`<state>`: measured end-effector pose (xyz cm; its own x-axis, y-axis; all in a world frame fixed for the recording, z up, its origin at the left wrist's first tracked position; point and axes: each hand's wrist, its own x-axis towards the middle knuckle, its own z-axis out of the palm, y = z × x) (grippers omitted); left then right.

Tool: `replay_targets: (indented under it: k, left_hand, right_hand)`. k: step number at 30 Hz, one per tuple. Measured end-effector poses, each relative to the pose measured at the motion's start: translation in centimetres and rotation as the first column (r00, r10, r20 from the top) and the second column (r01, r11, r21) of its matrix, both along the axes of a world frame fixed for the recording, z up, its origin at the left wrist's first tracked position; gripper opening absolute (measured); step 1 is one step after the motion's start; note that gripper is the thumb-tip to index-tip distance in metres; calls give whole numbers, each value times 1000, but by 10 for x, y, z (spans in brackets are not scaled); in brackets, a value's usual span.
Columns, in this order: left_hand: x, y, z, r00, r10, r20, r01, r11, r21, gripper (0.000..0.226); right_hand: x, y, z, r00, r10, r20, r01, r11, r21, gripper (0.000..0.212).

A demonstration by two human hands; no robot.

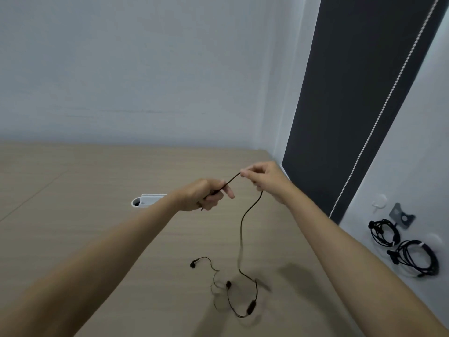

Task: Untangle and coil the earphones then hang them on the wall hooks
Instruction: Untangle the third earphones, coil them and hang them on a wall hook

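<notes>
Both hands are raised above the wooden bench (pixel 97 190), close together but not touching. The left hand (pixel 206 194) is curled closed around one end of a black earphone cable (pixel 241 229), its fingers wrapped over the cord. The right hand (pixel 264 180), just to the right of the left and a little farther from the person, pinches the same cable between thumb and fingertips (pixel 244 175). A short, taut stretch of cord runs between the two hands. From under the right hand the cable drops in a loose curve to the bench below, where it lies in untidy loops nearer the person, with an inline remote (pixel 250 310) and two earbuds (pixel 193 264) resting on the surface. Beyond the left hand's wrist a white cable port (pixel 145 201) sits in the bench. To the right of the right forearm, two coiled black earphone sets (pixel 385 232) hang on wall hooks (pixel 402 217), the second coil (pixel 416 259) nearer the person than the first
</notes>
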<state>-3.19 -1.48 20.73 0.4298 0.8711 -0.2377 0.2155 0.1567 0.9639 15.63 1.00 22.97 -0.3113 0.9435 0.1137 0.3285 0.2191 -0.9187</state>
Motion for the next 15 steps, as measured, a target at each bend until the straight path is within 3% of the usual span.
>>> replay_targets:
  k: [2, 3, 5, 7, 9, 12, 14, 15]
  left_hand:
    - [3, 2, 5, 960, -21, 278, 81, 976, -204, 47]
    - [4, 4, 9, 892, -56, 449, 193, 944, -266, 46]
    - [6, 7, 16, 648, -105, 754, 415, 879, -235, 37]
    - [9, 12, 23, 536, 40, 843, 263, 941, -212, 32]
    - [15, 22, 31, 548, 288, 786, -125, 956, -264, 27]
    - [15, 34, 27, 617, 499, 609, -579, 812, -79, 20]
    - [8, 39, 15, 761, 578, 296, -645, 726, 240, 28]
    - [4, 39, 6, 804, 588, 93, -567, 710, 417, 35]
  right_hand:
    - [-5, 6, -10, 993, -83, -80, 85, 996, 24, 12]
    - [-10, 8, -18, 988, -100, -118, 102, 995, 9, 14]
    - [-21, 7, -35, 984, -89, -155, 79, 994, -69, 20]
    - [-28, 0, -49, 994, -2, -107, -13, 991, -135, 19]
    - [-31, -10, -58, 989, 145, -20, -146, 971, -192, 18]
    - [-30, -22, -61, 936, 349, 52, -322, 905, -278, 22]
    - [-26, -24, -55, 899, 432, 75, -387, 863, -323, 22]
    - [-24, -24, -51, 881, 465, 86, -413, 845, -340, 19]
